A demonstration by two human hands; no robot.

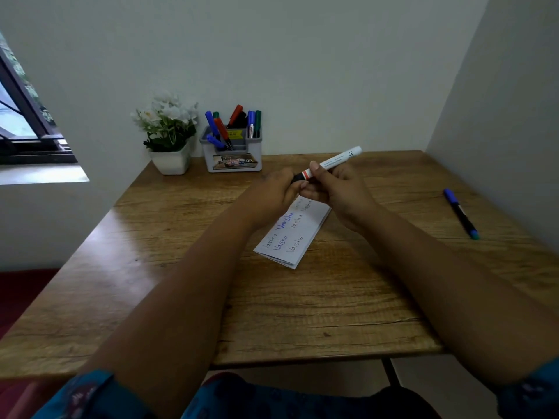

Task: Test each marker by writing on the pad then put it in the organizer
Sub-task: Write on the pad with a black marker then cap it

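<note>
Head view is showing both hands meeting above the pad (295, 229), which is lying on the tabletop (302, 303) with its far end hidden behind them. Right hand (338, 192) is pinching a white marker (334, 161) by its barrel, the tail pointing up and right. Left hand (276, 192) is curling round the marker's dark end, so whether a cap is sitting there is hard to tell. Handwriting on the pad is showing faintly. Organizer (231, 149) is standing at the back against the wall, holding several markers, beside a flower pot (171, 160). Another blue marker (461, 213) is lying well apart on the right.
</note>
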